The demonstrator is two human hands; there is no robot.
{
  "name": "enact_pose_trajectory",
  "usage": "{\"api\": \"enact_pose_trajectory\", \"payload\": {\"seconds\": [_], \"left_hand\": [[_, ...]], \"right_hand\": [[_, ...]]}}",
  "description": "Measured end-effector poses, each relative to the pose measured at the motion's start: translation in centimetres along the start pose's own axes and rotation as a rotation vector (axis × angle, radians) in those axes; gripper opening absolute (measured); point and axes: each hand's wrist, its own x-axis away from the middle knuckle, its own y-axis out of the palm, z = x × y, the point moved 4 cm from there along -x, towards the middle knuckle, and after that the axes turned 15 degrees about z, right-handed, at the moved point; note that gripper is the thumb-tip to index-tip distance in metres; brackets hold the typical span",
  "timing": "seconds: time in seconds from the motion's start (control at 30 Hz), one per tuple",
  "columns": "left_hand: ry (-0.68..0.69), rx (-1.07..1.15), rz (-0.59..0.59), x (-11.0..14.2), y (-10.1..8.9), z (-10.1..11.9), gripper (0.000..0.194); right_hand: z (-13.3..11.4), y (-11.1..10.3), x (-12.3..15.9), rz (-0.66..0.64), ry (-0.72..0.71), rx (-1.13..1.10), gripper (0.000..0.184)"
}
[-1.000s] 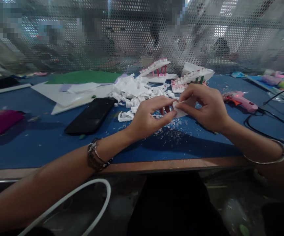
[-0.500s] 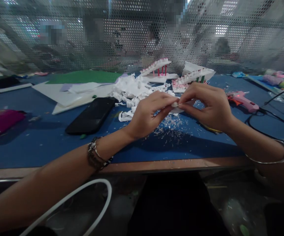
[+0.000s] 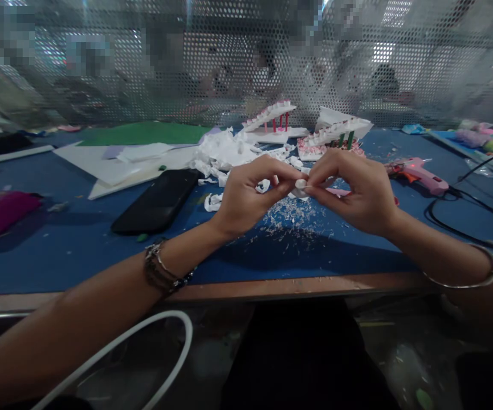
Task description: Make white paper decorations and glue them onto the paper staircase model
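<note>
- Small white paper roll: just R of frame ctr, above blue-topped bench, betw. both hands' fingertips.
- L hand: thumb + fingers pinched narrow on roll's left side.
- R hand: pinched likewise, roll's right side.
- Neither hand clearly nearer; round end seems to face viewer, long axis prob. same way, can't be sure.
- Crumpled white paper scraps: upper ctr, beyond L hand.
- Pink glue gun: right, apart from R hand.

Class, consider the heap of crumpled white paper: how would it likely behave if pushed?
The paper heap would probably feel light, being thin, crumpled scraps. It might spread rather than slide whole, since many separate pieces show.
</note>
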Motion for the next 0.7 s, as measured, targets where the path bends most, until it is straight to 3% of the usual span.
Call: {"api": "enact_pose_trajectory", "payload": {"seconds": [0.17,0.37,0.7], "left_hand": [[0.009,0.014,0.053,0.0,0.0,0.1,0.008],[0.021,-0.006,0.016,0.4,0.4,0.4,0.017],[0.126,-0.103,0.024,0.1,0.2,1.0,0.015]], "right_hand": [[0.2,0.2,0.3,0.041,0.094,-0.054,0.007],[0.7,0.0,0.3,0.122,0.133,-0.03,0.007],[1.1,0.3,0.5,0.088,0.184,-0.071,0.01]]}}
